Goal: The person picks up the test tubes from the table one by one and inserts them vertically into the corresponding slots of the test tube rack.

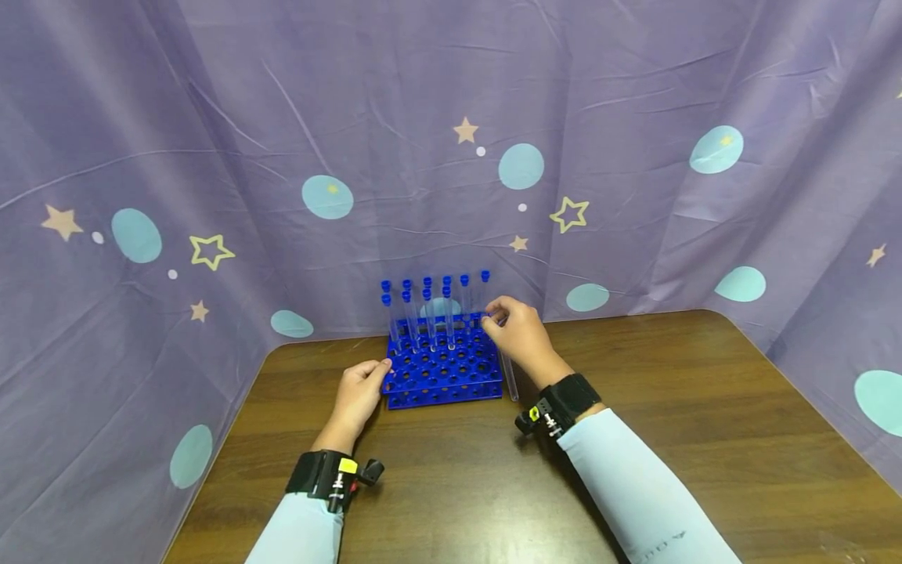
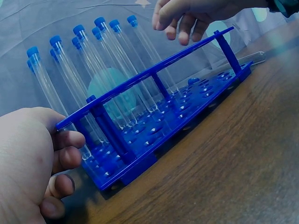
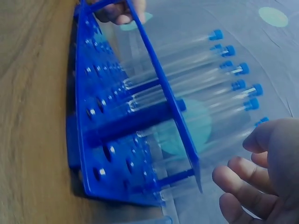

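Observation:
A blue test tube rack [image 1: 444,376] stands on the table, holding several upright clear test tubes [image 1: 449,321] with blue caps in its back rows. My left hand [image 1: 359,392] grips the rack's left end, thumb over the upper plate and fingers curled beneath it, as the left wrist view shows. Over the right end is my right hand [image 1: 520,333], fingers loosely bent with nothing between them. In the right wrist view its thumb [image 3: 261,135] overlaps the cap of the rightmost tube. Another test tube [image 1: 511,384] lies on the table along the rack's right side.
The brown wooden table [image 1: 451,486] extends in front of the rack and to both sides. A purple curtain [image 1: 395,157] with stars and teal spots hangs close behind the rack. Each wrist wears a black strap [image 1: 574,401] with a small camera.

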Action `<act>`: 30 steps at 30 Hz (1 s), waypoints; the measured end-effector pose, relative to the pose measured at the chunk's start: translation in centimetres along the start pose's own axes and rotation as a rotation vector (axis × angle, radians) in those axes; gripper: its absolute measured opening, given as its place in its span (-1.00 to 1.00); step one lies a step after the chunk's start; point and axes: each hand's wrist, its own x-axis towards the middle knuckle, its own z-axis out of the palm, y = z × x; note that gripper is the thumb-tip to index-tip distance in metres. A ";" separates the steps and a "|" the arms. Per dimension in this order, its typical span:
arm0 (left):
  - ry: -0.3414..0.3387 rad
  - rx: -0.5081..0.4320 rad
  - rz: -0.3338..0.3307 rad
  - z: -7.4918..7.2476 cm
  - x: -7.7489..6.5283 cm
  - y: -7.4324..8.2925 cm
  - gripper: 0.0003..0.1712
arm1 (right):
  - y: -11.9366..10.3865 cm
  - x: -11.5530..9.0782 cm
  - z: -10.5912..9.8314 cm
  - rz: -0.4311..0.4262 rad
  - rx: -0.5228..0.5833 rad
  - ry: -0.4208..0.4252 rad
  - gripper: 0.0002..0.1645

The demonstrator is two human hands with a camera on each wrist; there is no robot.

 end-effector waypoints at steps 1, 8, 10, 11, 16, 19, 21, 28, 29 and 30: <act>0.000 0.001 0.000 0.0 0.0 0.0 -0.51 | 0.2 0.0 -0.2 0.002 -0.006 0.007 -0.78; -0.002 -0.005 0.001 0.2 0.1 -0.1 -0.50 | 1.5 -0.3 -1.4 0.029 -0.038 0.036 -0.88; -0.002 -0.004 -0.001 0.2 0.1 -0.1 -0.50 | 1.8 -0.3 -1.7 0.039 -0.040 0.030 -0.85; -0.004 0.000 -0.004 0.2 0.1 -0.1 -0.50 | 1.9 -0.3 -1.8 0.043 -0.040 0.025 -0.85; -0.015 0.007 -0.023 0.1 0.1 -0.1 -0.53 | 2.8 -0.4 -2.4 0.102 -0.044 -0.026 -0.85; -0.016 -0.008 -0.018 0.0 0.1 -0.1 -0.52 | 3.2 -0.3 -2.8 0.148 -0.028 -0.056 -0.86; -0.017 -0.015 -0.012 -0.1 0.1 -0.1 -0.50 | 3.4 -0.2 -2.9 0.172 -0.022 -0.076 -0.83; -0.028 -0.038 -0.023 -0.1 0.1 -0.1 -0.50 | 4.3 -0.2 -2.9 0.236 -0.064 -0.163 -0.70; -0.029 -0.041 -0.026 -0.2 0.1 -0.1 -0.50 | 4.4 -0.3 -2.9 0.245 -0.067 -0.176 -0.68; -0.031 -0.043 -0.029 -0.2 0.1 -0.1 -0.50 | 4.5 -0.3 -2.9 0.253 -0.072 -0.188 -0.66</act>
